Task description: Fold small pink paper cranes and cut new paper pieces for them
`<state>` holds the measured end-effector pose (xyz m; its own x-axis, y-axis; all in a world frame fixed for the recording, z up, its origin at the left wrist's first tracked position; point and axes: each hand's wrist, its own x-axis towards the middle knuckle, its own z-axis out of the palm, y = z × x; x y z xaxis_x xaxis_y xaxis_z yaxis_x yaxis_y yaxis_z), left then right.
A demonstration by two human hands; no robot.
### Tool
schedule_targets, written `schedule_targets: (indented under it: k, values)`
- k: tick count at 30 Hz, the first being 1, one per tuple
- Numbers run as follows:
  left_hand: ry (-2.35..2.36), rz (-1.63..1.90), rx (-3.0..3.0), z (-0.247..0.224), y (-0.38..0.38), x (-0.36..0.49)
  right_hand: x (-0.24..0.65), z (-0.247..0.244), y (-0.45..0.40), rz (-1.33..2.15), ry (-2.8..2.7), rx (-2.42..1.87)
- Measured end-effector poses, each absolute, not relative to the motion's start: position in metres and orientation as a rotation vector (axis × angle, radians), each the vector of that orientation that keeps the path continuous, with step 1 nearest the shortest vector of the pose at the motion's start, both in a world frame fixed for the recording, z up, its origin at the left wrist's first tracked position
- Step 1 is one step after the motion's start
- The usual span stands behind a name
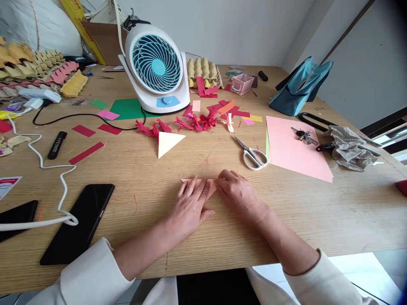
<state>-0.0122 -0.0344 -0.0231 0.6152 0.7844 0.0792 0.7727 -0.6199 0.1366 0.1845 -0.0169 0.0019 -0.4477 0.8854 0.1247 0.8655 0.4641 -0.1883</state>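
Note:
A small folded piece of pink paper lies on the table in front of me, partly covered by my fingers. My left hand rests flat on it with the fingers stretched out. At the paper's right end, my right hand is closed, its fingertips pinching or pressing the corner. A cream paper triangle lies a little beyond my hands. Scissors with white handles rest beyond my right hand, blades pointing away to the left. Behind the triangle is a row of crinkled red paper pieces.
A white and blue fan stands at the back on green paper. Pink sheets with keys lie to the right, near a teal bag. On the left are a black phone, a white cable and a marker.

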Motion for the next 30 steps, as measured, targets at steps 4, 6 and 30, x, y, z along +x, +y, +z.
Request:
schedule_targets:
  k: [4,6,30]
  values:
    - [1.28,0.195,2.744,-0.026,-0.037,-0.017,0.184,0.002,-0.018,0.113,-2.502,-1.545]
    - [1.269,0.191,2.744,-0.026,-0.037,-0.018,0.184,0.002,-0.02,0.079,-2.514,-1.569]
    - [1.27,0.065,2.749,-0.023,-0.035,-0.018,0.16,0.008,-0.042,-0.042,-2.589,-1.83]
